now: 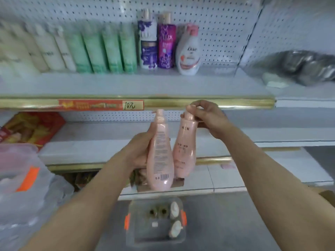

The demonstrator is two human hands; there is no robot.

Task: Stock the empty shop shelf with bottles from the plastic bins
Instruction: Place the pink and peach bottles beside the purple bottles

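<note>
Pink bottles [160, 153] within both grips

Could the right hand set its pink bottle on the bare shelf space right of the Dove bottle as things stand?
Probably yes. The right hand holds its pink bottle by the cap below that shelf, and nothing stands beside the Dove bottle.

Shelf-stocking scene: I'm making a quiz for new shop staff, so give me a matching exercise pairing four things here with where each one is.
Things:
1. Dove bottle
2. pink bottle showing a barcode
3. pink bottle gripped at the cap
4. clear bin with orange latches

Places:
A. in the right hand
B. on the floor below the hands
C. on the upper shelf, right end of the row
D. in the left hand

Pairs: 1-C, 2-D, 3-A, 4-B
</note>
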